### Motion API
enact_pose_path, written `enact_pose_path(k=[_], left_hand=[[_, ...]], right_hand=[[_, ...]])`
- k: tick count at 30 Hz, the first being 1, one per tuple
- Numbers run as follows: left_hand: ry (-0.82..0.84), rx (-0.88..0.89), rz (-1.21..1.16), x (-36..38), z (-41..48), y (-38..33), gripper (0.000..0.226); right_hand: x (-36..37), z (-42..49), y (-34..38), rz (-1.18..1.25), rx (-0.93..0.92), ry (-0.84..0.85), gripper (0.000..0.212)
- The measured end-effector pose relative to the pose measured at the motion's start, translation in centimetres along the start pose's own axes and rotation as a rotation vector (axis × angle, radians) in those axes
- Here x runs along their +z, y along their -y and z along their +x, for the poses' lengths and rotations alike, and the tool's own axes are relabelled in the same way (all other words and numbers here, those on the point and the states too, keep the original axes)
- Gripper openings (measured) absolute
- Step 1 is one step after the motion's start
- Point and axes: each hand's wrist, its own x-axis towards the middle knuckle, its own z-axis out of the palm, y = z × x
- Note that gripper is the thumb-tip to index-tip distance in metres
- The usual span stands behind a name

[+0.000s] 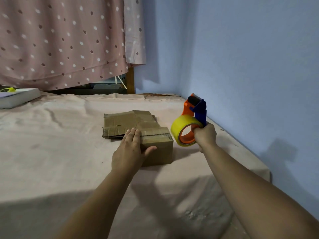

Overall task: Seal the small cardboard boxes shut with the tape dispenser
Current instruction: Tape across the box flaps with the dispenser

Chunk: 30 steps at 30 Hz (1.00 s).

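Observation:
A small brown cardboard box [159, 147] stands on the pink sheet, flaps down, with clear tape along its top seam. My left hand [130, 150] rests flat on its top left part, fingers straight and thumb on the front face. To the right of the box, held up in the air, is the tape dispenser [191, 125], orange and blue with a yellowish tape roll. My right hand [205, 135] grips its handle. Behind the box lies a stack of flattened cardboard boxes [127, 121].
The surface is a bed covered by a pink sheet [69, 144]. A blue wall [250, 66] runs close along the right side. A dotted pink curtain [60, 40] hangs at the back. A white flat box [17, 99] with a yellow object lies at far left.

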Motion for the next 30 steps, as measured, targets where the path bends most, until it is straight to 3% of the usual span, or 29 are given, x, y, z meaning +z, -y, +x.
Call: enact_pose_path(k=[5, 12, 16, 19, 24, 30], left_hand=[[0.005, 0.003, -0.009, 0.0, 0.0, 0.1, 0.085], [0.002, 0.023, -0.022, 0.3, 0.1, 0.2, 0.078], [0.096, 0.064, 0.094, -0.6, 0.0, -0.1, 0.069], [0.154, 0.053, 0.2, -2.0, 0.4, -1.0, 0.083], [0.183, 0.164, 0.357, -3.3, 2.8, -5.1, 0.096], [0.388, 0.276, 0.236, -0.5, 5.3, -6.4, 0.111]], right_hand=[[0.0, -0.1, -1.9, 0.086, 0.074, -0.015, 0.035], [-0.5, -0.4, -4.5, 0.01, 0.086, -0.011, 0.037], [-0.4, -0.3, -4.6, -0.021, 0.064, 0.015, 0.035], [-0.4, -0.5, -5.1, -0.065, 0.002, -0.005, 0.033], [-0.5, -0.9, -5.6, -0.108, -0.089, -0.016, 0.049], [-0.6, -0.5, -5.4, -0.115, -0.086, 0.001, 0.051]])
